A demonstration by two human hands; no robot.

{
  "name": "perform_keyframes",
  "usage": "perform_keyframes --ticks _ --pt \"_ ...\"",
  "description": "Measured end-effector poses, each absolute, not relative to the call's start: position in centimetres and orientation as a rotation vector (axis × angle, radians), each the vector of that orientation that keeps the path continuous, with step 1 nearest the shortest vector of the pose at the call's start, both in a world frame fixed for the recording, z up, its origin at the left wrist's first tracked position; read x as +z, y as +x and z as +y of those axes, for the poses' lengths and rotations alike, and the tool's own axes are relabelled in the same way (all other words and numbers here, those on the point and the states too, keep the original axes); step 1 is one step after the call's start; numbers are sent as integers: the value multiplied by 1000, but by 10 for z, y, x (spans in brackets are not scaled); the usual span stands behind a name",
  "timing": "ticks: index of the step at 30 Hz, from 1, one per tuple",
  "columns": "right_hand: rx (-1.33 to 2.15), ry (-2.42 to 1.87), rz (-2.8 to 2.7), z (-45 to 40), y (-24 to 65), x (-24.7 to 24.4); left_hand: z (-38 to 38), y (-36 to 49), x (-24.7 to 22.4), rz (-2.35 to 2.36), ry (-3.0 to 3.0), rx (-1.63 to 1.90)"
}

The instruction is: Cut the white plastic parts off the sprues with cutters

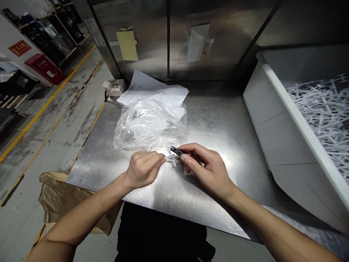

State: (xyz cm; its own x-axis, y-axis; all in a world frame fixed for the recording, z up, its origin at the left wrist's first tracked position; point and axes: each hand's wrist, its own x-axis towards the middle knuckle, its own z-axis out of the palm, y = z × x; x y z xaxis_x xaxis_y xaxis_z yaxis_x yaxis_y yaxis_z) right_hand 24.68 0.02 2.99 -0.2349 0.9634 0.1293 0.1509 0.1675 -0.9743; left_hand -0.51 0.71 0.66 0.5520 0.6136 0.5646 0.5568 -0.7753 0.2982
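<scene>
My left hand [145, 168] is closed, its fingertips pinching one end of a thin white plastic sprue [174, 162] with short cross branches. In my right hand [208, 167] is a small dark, shiny tool like a nail clipper [176, 150], held between thumb and fingers. The clipper's tip points left and meets the sprue, or lies right beside it; I cannot tell which. Both hands are low over the metal table [218, 120]. Just beyond them lies a clear plastic bag [152, 125] with many small whitish bits inside.
At right stands a large pale bin [297, 120] heaped with white plastic sprues [321, 112]. Printed sheets [155, 91] lie behind the bag, near a power socket [117, 87]. A metal panel [152, 65] closes off the back. Brown paper [54, 200] is below the table's left edge.
</scene>
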Motion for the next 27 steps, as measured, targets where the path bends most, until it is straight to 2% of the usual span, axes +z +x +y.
perform_keyframes --ticks 27 --pt "1167 -1097 -1681 -1 250 29 8 -7 3 977 2711 1034"
